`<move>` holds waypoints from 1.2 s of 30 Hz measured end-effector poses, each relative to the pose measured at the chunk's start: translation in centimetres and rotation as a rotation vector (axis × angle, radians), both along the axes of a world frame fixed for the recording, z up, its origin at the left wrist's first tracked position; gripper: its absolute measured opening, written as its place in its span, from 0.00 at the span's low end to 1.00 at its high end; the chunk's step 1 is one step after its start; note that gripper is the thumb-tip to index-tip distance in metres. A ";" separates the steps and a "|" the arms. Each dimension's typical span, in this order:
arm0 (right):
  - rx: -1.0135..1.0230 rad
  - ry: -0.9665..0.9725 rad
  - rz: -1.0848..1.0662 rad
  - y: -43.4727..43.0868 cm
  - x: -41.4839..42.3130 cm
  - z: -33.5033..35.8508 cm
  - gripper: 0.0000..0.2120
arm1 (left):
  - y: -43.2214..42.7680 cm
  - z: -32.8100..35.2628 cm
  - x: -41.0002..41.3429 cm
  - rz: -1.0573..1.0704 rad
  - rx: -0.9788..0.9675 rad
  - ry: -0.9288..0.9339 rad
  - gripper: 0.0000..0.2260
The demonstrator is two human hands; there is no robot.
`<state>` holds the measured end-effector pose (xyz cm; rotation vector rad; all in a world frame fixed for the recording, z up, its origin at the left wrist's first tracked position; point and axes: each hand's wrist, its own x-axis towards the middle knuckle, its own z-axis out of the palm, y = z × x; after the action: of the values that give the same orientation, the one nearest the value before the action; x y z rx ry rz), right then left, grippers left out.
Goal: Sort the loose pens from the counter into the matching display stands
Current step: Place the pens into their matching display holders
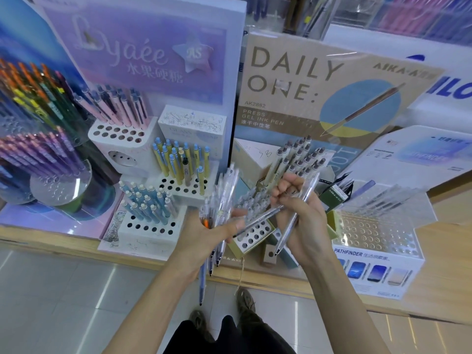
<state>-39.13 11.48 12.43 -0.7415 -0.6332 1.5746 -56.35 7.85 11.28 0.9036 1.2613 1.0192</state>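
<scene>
Mid-sort over the worktop (pixel 449 251), the left hand (pixel 201 236) has its grip curled round a bundle of clear pens (pixel 224 192) while the right hand (pixel 300 215) pinches two loose pens (pixel 282 240), so next, I'd judge, comes lowering them tip-first into free holes of the clear stand (pixel 370 233).

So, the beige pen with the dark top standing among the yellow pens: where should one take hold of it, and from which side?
Pinch the beige pen on its upper barrel, just below the dark top, coming from above. It stands nearly upright in the white stand, and yellow pens crowd its lower part, so only the top is free.
</scene>
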 end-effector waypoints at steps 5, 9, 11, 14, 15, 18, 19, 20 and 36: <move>0.058 -0.015 0.021 0.2 -0.3 0.1 0.14 | 0.4 0.2 0.6 -0.110 -0.005 0.077 0.09; 0.091 -0.022 0.032 0.1 -0.5 0.4 0.15 | 0.5 0.1 1.0 -0.111 -0.017 0.073 0.07; 0.081 -0.006 0.028 0.1 -0.4 0.4 0.18 | 0.5 -0.1 1.0 -0.112 -0.022 0.040 0.09; 0.082 -0.027 0.035 -0.2 -0.2 0.3 0.16 | 0.4 -0.3 1.1 -0.128 -0.027 0.039 0.09; 0.085 -0.055 0.045 -0.3 -0.2 0.3 0.14 | 0.4 -0.4 1.1 -0.133 -0.028 0.046 0.09; 0.109 -0.298 0.051 -0.9 0.1 0.3 0.11 | 0.3 -0.7 1.3 -0.099 -0.042 0.058 0.08; 0.119 -0.405 0.044 -1.1 0.2 0.3 0.11 | 0.2 -0.8 1.2 -0.084 -0.042 0.062 0.08; 0.124 -0.509 0.036 -1.3 0.3 0.3 0.11 | 0.2 -0.8 1.2 -0.079 -0.040 0.069 0.08; 0.179 -1.158 -0.110 -2.9 1.4 -3.5 0.07 | -1.0 -2.6 -0.6 0.054 -0.019 0.096 0.03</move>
<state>-37.75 8.55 8.92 -1.5105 -1.4996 0.8448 -56.98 6.89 8.64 0.9174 1.3804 1.0148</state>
